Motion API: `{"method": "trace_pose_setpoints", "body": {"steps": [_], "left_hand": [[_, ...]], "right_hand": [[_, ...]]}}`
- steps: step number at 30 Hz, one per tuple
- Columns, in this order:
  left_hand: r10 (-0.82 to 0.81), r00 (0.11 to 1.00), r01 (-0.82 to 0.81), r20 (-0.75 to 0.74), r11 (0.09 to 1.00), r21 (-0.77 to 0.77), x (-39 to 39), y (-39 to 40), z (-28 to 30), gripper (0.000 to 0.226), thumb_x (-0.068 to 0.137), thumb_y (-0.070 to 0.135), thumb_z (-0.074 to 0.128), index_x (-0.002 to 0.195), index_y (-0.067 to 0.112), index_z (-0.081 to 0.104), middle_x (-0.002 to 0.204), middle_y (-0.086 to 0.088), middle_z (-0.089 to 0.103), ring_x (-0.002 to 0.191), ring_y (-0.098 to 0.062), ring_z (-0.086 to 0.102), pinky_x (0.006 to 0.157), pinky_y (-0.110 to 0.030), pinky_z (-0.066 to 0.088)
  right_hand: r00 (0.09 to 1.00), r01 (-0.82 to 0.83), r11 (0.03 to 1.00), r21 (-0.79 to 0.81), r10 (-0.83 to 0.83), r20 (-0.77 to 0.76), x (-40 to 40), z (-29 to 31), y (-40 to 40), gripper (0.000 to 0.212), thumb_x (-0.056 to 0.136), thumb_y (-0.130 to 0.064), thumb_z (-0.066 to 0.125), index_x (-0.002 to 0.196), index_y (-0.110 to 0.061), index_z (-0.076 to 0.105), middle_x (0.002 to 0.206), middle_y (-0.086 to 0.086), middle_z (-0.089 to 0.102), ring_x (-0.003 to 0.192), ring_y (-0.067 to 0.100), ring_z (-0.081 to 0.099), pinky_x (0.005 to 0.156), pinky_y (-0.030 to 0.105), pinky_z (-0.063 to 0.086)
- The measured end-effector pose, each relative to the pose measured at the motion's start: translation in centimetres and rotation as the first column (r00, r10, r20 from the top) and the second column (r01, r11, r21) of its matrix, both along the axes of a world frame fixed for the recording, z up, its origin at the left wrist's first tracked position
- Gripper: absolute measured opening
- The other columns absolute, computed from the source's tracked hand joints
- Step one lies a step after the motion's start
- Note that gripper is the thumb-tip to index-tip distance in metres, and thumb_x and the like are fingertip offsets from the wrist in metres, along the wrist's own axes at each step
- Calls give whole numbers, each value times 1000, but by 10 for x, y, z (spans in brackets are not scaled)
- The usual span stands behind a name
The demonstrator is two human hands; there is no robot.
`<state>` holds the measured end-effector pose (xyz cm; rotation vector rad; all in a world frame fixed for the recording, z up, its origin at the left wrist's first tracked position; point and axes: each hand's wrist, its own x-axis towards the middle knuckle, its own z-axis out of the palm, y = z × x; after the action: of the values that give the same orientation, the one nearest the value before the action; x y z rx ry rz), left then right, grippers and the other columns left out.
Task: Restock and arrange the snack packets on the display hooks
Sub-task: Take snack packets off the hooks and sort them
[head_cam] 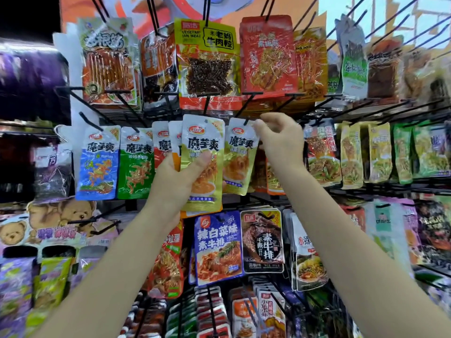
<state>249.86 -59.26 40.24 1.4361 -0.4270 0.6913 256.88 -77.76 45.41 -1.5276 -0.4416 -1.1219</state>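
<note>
My left hand (pixel 177 178) grips a small stack of snack packets, with a gold packet (pixel 203 164) at the front and red and orange ones behind it. To its right, a matching gold packet (pixel 238 157) hangs on a black display hook (pixel 246 121). My right hand (pixel 278 140) is raised beside that hook, thumb and fingers pinching the top right corner of the hanging packet. A blue packet (pixel 97 164) and a green packet (pixel 135 164) of the same brand hang on hooks to the left.
Rows of black hooks stick out toward me across the rack. Larger packets (pixel 207 64) hang in the row above, a blue packet (pixel 217 247) and a dark one (pixel 262 242) hang below. Yellow and green packets (pixel 380 152) fill the right side.
</note>
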Motion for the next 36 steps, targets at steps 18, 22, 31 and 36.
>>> {"method": "trace_pose_setpoints", "body": {"steps": [18, 22, 31, 36], "left_hand": [[-14, 998, 14, -56, 1000, 2, 7, -2, -5, 30, 106, 30, 52, 109, 3, 66, 94, -12, 79, 81, -32, 76, 65, -42, 64], [-15, 998, 17, -55, 999, 28, 6, -3, -5, 29, 105, 27, 54, 108, 2, 68, 94, -13, 79, 79, -30, 77, 61, -39, 63], [-14, 999, 16, -34, 998, 55, 7, -1, -1, 45, 98, 31, 63, 115, -10, 65, 93, -17, 78, 84, -32, 76, 78, -51, 63], [0, 999, 2, -35, 998, 57, 9, -2, 0, 39, 99, 30, 62, 112, -7, 68, 92, -15, 78, 82, -29, 77, 76, -47, 63]], "right_hand": [[903, -377, 919, 116, 392, -173, -18, -12, -3, 15, 100, -20, 58, 110, -11, 65, 86, 2, 67, 71, 18, 64, 62, 33, 52], [940, -286, 950, 124, 304, -158, -12, -1, 4, 36, 97, -37, 61, 107, -3, 64, 85, 8, 49, 73, 22, 44, 64, 39, 36], [937, -281, 952, 119, 299, -181, -5, 15, 6, 32, 97, -29, 63, 109, 0, 67, 89, 6, 58, 80, 18, 50, 68, 33, 40], [941, -276, 959, 69, 284, -186, -8, 20, 6, 33, 97, -27, 61, 110, 3, 65, 107, 33, 59, 80, 17, 47, 59, 28, 39]]}}
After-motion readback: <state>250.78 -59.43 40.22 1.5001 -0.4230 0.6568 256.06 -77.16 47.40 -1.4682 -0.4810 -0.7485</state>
